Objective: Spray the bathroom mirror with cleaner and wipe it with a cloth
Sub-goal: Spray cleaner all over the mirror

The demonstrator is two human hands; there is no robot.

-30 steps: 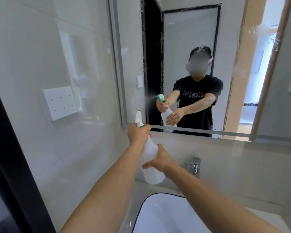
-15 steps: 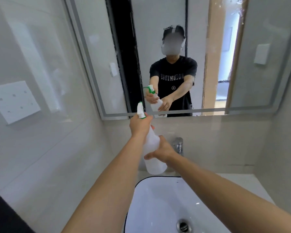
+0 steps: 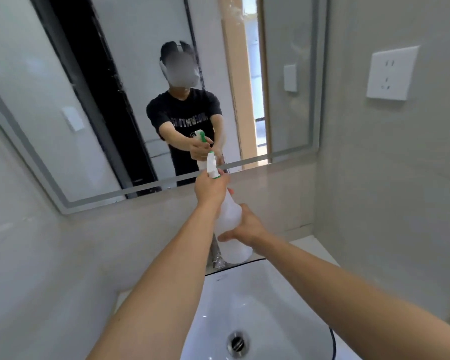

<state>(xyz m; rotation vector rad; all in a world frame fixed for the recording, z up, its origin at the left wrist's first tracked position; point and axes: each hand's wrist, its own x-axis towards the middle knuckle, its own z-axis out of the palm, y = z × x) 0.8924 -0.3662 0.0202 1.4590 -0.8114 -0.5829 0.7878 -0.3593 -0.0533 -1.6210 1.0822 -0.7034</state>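
Head view: a white translucent spray bottle point(image 3: 230, 216) with a green-and-white trigger head is held out over the back edge of the white sink point(image 3: 257, 307), nozzle aimed at the mirror point(image 3: 115, 100). Whether liquid is in it is hard to tell through the cloudy plastic. The left hand point(image 3: 209, 187) is wrapped tight around the bottle's neck at the trigger. The right hand point(image 3: 247, 228) cups the bottle's lower body, fingers curled against it. Both arms reach forward. 1 wall socket point(image 3: 391, 72) sits right of the mirror.
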